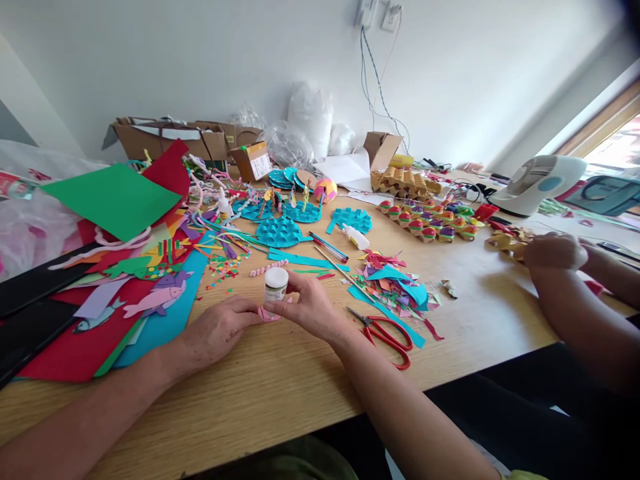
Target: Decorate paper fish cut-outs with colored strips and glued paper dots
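Note:
My right hand (310, 310) grips a small white-lidded jar (275, 285) between thumb and fingers, standing it upright low over the wooden table. Beneath the jar is a small pink paper piece (271, 316), partly hidden. Its left edge is pinched by the fingertips of my left hand (220, 330), which rests on the tabletop. Just behind the jar are a twisted pink-and-white pipe cleaner (269, 268) and blue paper strips (300, 260). Red-handled scissors (387, 333) lie beside my right forearm, their blades pointing up and left.
Coloured sheets (113, 197) and paper fish (160, 297) cover the left side. Paper scraps (395, 280), a glue bottle (356, 237) and blue egg-carton pieces (280, 231) lie ahead. Painted egg cartons (430, 220) and a white fan (537, 185) stand rightward, near another person's hands (555, 252).

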Motion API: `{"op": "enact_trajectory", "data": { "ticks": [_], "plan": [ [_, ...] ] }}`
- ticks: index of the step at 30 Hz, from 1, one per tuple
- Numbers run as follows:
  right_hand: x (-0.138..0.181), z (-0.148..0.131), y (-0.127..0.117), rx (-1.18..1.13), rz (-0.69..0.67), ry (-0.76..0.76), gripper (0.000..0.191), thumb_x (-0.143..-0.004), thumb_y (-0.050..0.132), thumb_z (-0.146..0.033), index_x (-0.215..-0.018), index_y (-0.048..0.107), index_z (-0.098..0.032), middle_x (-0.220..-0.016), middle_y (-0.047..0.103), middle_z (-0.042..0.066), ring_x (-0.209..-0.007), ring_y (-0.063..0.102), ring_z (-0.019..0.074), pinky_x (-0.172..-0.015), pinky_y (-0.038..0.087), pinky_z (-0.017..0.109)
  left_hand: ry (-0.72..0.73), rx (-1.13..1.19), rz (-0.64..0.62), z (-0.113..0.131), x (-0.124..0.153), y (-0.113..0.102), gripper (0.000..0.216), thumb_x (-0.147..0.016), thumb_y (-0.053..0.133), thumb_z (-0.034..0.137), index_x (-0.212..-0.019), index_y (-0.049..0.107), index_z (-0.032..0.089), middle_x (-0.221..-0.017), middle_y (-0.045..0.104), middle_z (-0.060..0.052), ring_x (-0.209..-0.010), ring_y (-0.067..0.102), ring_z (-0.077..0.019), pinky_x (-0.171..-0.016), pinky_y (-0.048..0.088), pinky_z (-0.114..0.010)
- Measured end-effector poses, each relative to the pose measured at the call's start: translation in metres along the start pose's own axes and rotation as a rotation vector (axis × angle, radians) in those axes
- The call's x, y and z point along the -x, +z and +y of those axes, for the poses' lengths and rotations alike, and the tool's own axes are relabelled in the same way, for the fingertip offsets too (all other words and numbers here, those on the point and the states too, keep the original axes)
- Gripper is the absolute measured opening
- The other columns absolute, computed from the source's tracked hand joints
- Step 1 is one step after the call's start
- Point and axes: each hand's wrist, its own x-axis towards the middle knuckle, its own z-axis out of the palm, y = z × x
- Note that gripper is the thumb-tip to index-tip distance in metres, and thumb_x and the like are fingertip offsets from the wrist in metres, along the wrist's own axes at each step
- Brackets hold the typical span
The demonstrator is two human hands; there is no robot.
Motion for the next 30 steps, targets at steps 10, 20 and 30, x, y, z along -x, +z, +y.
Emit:
{"op": "enact_trajectory", "data": {
  "ticks": [10, 20, 30],
  "plan": [
    [-0.004, 0.007, 0.003, 0.079, 0.07, -0.034, 0.018, -0.069, 0.065, -0.027, -0.081, 0.059, -0.015, -0.078, 0.058, 0.001, -0.072, 0.051, 0.0139, -0.065, 0.04, 0.025, 0.026, 0.0, 0.006, 0.002, -0.002, -0.001, 0.046, -0.084, 0.034, 0.007, -0.12, 0.05, 0.031, -0.105, 0.061, -0.001, -0.096, 0.056, -0.0147, -0.084, 0.047, -0.029],
    [-0.004, 0.012, 0.001, 0.059, 0.088, -0.036, 0.02, -0.068, 0.066, -0.026, -0.085, 0.061, -0.017, -0.081, 0.059, 0.001, -0.073, 0.052, 0.0137, -0.067, 0.041, 0.025, 0.026, -0.006, 0.0, 0.003, -0.001, -0.004, 0.05, -0.081, 0.034, 0.004, -0.121, 0.048, 0.032, -0.109, 0.06, 0.0, -0.096, 0.057, -0.0152, -0.083, 0.048, -0.029],
    [-0.006, 0.022, -0.012, -0.69, 0.414, 0.175, 0.025, -0.065, 0.069, -0.032, -0.082, 0.058, -0.018, -0.079, 0.061, 0.0, -0.072, 0.058, 0.0129, -0.068, 0.046, 0.026, -0.041, -0.066, -0.026, 0.004, -0.001, -0.004, 0.038, -0.077, 0.032, 0.0, -0.096, 0.06, 0.019, -0.096, 0.062, -0.004, -0.092, 0.057, -0.0159, -0.081, 0.048, -0.029]
  ]
}}
